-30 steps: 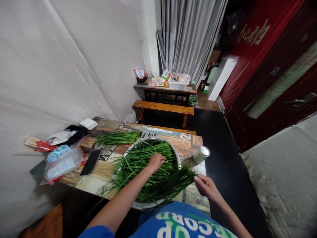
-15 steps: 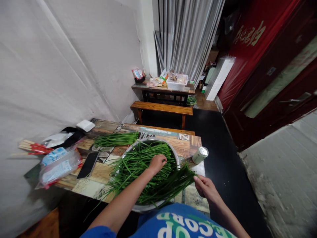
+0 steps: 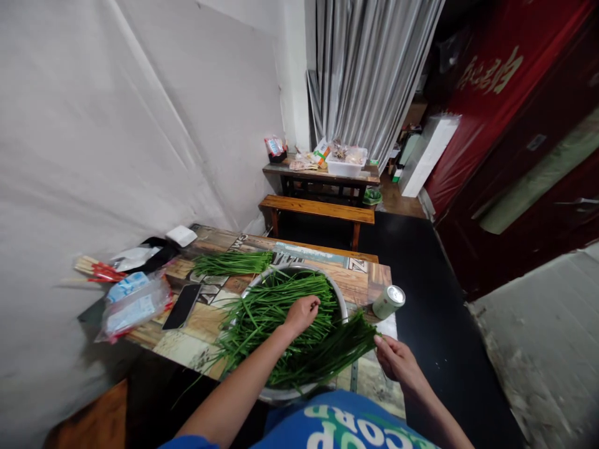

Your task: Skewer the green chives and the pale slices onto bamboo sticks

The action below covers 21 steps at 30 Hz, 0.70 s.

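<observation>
Left hand [image 3: 302, 312] rests knuckles-up in the heap of long green chives [image 3: 271, 305] filling the round metal basin [image 3: 340, 299]; its fingers are curled into the stalks, gripping a few. It sits where it did a second ago. Right hand [image 3: 397, 360] pinches the cut ends of a separate bundle of green chives [image 3: 327, 352], which fans leftward from its fingertips across the basin's near rim. That hold is unchanged. Beyond the right fingertips stands a green drinks can [image 3: 388, 302]. Sorting appears paused mid-selection.

Table [image 3: 360, 284] bears bowl [image 3: 340, 298], can [image 3: 389, 302], phone [image 3: 182, 306].
</observation>
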{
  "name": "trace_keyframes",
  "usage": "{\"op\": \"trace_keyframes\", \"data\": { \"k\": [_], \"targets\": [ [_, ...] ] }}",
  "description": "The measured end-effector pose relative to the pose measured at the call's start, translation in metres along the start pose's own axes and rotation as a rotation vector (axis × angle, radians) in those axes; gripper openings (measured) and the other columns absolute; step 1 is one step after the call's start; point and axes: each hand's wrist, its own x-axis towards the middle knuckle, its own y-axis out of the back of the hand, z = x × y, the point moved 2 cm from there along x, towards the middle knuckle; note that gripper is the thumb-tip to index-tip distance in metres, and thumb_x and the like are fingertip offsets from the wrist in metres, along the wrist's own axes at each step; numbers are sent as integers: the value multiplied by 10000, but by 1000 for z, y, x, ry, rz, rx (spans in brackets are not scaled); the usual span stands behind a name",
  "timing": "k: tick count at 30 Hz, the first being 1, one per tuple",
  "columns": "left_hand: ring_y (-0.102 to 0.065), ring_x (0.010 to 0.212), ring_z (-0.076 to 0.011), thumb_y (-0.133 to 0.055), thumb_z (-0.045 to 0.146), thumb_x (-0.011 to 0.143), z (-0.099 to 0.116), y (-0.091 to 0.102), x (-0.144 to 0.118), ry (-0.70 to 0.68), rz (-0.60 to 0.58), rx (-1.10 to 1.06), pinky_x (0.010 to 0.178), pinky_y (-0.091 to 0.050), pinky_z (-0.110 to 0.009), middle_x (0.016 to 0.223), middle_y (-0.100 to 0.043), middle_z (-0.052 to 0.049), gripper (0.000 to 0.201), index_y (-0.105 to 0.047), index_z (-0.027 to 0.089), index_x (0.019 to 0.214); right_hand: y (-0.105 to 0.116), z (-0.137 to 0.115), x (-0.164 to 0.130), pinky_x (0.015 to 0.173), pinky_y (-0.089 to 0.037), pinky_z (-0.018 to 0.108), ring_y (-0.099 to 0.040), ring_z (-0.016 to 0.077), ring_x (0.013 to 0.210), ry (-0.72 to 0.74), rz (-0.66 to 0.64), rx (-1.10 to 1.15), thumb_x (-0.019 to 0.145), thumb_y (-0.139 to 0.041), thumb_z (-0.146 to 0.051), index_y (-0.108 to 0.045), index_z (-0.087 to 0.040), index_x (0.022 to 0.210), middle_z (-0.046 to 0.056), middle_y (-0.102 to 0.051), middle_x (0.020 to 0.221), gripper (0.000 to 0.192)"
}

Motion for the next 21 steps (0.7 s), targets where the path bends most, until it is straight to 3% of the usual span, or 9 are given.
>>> {"op": "trace_keyframes", "data": {
  "k": [3,5,10,14,21],
  "targets": [
    [-556,578,-102,-431,158,740,8,3,1,98,1,-369,591,-445,-231,737,-645,-26,258,-585,141,947,-1,0,1,338,-85,175,-143,25,350,-4,-6,7,718,-529,-572,-328,-204,597,-117,-225,429,437],
    [-520,509,-80,-457,183,729,17,6,0,185,-22,-658,529,-429,-210,714,-640,-34,240,-583,113,922,-3,-3,1,339,-83,175,-141,23,351,2,-4,4,726,-527,-561,-329,-203,601,-117,-226,434,428],
    [-338,403,-15,-530,276,723,44,18,-7,327,-100,-1054,371,-207,-139,683,-574,6,269,-558,122,941,-10,-14,3,336,-93,172,-146,22,355,43,-10,-7,739,-525,-541,-330,-199,591,-113,-242,435,421],
    [-256,385,-3,-569,364,719,59,25,-12,337,-101,-1122,370,-141,-148,586,-494,48,375,-570,123,1006,-14,-23,3,328,-102,170,-152,23,350,80,-16,-8,734,-528,-542,-339,-198,584,-113,-254,428,420],
    [-528,566,-81,-634,355,661,68,23,-14,320,25,-1135,543,-400,-201,718,-638,-52,372,-607,94,925,-18,-25,5,318,-103,166,-149,18,330,87,-8,-14,706,-536,-574,-325,-200,573,-118,-255,411,450]
  ]
}}
